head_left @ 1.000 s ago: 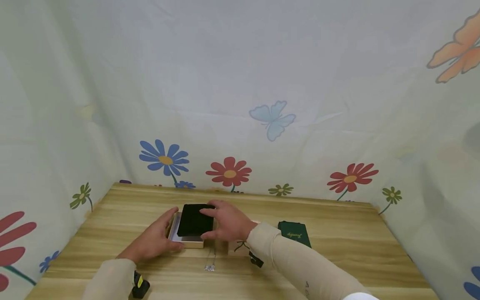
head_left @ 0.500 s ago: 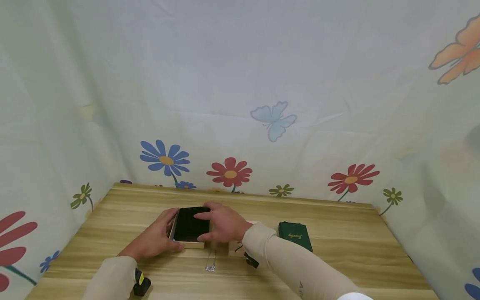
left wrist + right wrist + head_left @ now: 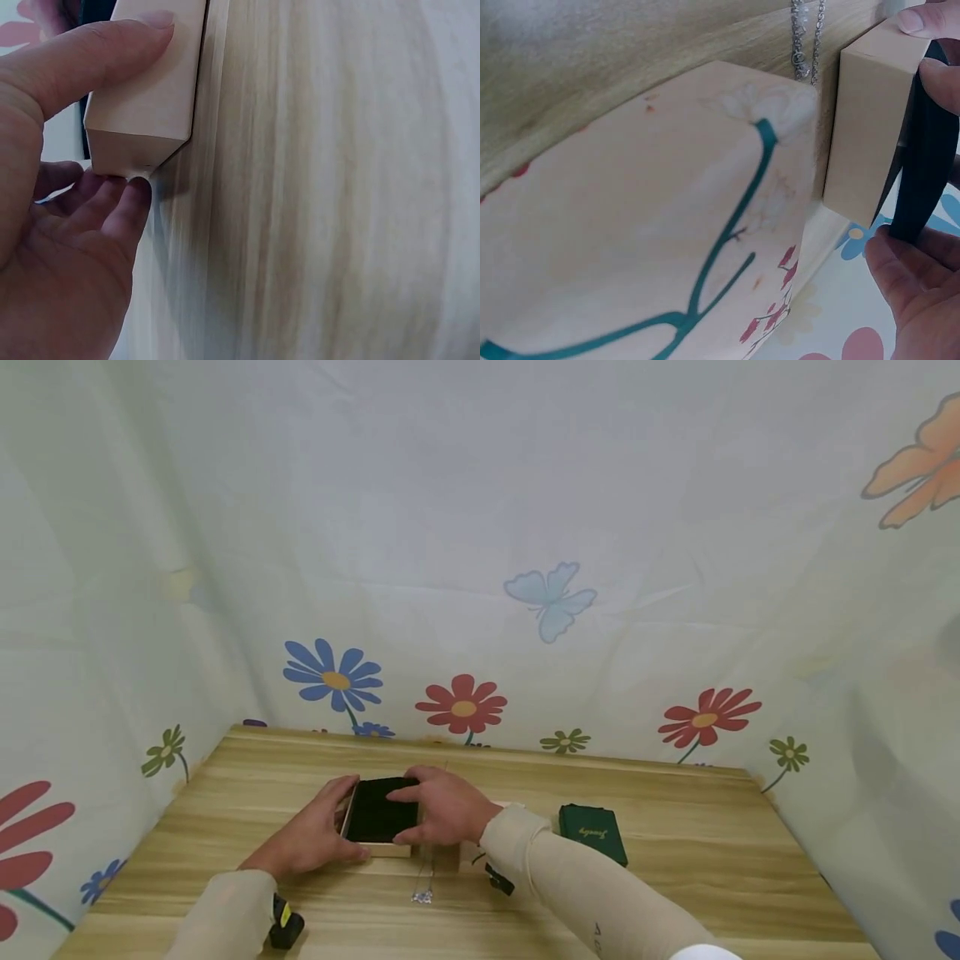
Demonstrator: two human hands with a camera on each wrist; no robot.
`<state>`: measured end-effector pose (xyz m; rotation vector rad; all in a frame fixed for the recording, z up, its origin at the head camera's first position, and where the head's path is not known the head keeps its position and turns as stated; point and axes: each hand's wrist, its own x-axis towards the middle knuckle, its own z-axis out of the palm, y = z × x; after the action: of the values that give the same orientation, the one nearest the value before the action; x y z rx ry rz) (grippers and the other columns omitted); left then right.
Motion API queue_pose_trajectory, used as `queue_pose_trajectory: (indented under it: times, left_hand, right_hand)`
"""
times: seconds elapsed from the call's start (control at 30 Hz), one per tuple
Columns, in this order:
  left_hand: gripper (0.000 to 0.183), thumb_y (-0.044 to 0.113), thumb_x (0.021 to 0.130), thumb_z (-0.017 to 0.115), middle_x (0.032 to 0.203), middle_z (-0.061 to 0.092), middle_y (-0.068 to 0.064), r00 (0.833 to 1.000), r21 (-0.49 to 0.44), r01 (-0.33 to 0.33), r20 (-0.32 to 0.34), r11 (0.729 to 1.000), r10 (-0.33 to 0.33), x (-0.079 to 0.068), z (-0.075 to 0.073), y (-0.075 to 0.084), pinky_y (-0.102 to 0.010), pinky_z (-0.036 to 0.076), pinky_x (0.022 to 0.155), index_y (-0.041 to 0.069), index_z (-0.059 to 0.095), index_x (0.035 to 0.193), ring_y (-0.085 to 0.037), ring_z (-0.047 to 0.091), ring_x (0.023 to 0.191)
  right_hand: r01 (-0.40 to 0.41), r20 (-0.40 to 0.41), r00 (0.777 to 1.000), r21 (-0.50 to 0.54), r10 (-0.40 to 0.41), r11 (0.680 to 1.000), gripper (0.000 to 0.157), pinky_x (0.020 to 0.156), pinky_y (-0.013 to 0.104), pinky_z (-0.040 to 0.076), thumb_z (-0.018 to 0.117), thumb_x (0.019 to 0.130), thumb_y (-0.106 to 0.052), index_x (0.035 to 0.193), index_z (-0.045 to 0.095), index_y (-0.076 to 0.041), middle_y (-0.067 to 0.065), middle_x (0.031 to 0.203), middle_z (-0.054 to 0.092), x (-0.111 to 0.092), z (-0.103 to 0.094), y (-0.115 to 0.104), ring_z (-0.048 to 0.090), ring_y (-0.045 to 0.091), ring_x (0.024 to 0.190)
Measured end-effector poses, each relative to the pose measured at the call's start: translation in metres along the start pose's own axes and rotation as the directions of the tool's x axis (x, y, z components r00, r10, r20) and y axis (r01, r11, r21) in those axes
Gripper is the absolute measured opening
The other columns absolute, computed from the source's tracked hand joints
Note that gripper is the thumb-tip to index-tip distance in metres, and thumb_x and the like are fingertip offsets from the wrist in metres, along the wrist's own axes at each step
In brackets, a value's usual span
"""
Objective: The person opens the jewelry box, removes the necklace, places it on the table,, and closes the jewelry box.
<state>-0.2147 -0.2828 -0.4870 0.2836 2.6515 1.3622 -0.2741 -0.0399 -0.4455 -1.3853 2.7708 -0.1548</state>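
Observation:
A small peach cardboard box (image 3: pixel 390 851) sits on the table with a black pad (image 3: pixel 378 810) at its mouth. My left hand (image 3: pixel 307 839) holds the box at its left end, thumb on the front wall and fingers at the side, as the left wrist view shows. From the right, my right hand (image 3: pixel 453 810) grips the black pad by its edges. In the right wrist view the pad's near edge (image 3: pixel 930 150) stands up out of the box, leaving a gap. A silver necklace (image 3: pixel 422 897) with a sparkling pendant lies in front of the right hand.
A floral-printed pale box lid or box with a green ribbon (image 3: pixel 697 277) lies beside the small box, partly under my right forearm. A dark green "Jewelry" pouch (image 3: pixel 592 833) lies farther right. A flower-printed curtain (image 3: pixel 480 610) encloses the table's back and sides.
The right hand has lowered the black pad and shifted it slightly left, so it now covers the box's opening. The left hand keeps its hold on the box.

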Motion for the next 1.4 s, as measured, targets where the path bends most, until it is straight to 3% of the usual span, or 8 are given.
queue_pose_trajectory:
  times: [0.27,0.83,1.07,1.4]
  left_hand:
    - [0.12,0.023,0.073,0.097,0.166,0.023,-0.027,1.0,-0.004,0.01,-0.001,1.0,-0.01,-0.0004,0.0,-0.006,-0.054,0.051,0.11,-0.001,0.019,0.162,-0.054,0.043,0.146]
    - [0.118,0.022,0.074,0.096,0.167,0.024,-0.029,1.0,-0.039,-0.008,0.002,0.999,0.008,0.0025,0.0007,0.0008,-0.059,0.044,0.115,-0.004,0.02,0.161,-0.054,0.038,0.149]
    - [0.118,0.025,0.074,0.096,0.167,0.025,-0.028,1.0,-0.026,-0.01,-0.006,1.0,0.01,0.0011,0.0014,-0.0013,-0.058,0.047,0.113,-0.004,0.022,0.161,-0.056,0.04,0.147]
    - [0.116,0.025,0.074,0.096,0.165,0.026,-0.025,1.0,-0.02,-0.021,-0.011,1.0,0.02,0.0012,0.0005,-0.0029,-0.059,0.048,0.112,-0.002,0.023,0.161,-0.057,0.041,0.146]
  right_hand:
    - [0.026,-0.003,1.0,-0.013,-0.026,1.0,0.064,0.104,0.027,0.055,0.077,0.088,-0.059,0.144,0.064,-0.033,0.004,0.145,0.06,0.0027,0.001,-0.0029,0.06,0.016,0.123]
    - [0.037,0.051,0.998,0.015,-0.038,0.999,0.061,0.102,0.028,0.056,0.075,0.09,-0.056,0.146,0.062,-0.034,0.005,0.142,0.061,0.0072,0.0041,-0.0005,0.061,0.016,0.116]
    - [0.022,0.074,0.997,0.019,-0.024,1.0,0.063,0.104,0.028,0.055,0.075,0.089,-0.058,0.146,0.061,-0.038,0.003,0.141,0.061,0.0068,0.0039,-0.0033,0.06,0.014,0.113]
    - [0.006,0.113,0.994,0.01,-0.007,1.0,0.061,0.09,0.022,0.054,0.077,0.088,-0.056,0.144,0.063,-0.037,0.0,0.121,0.059,0.0082,-0.0028,-0.009,0.056,0.011,0.096]
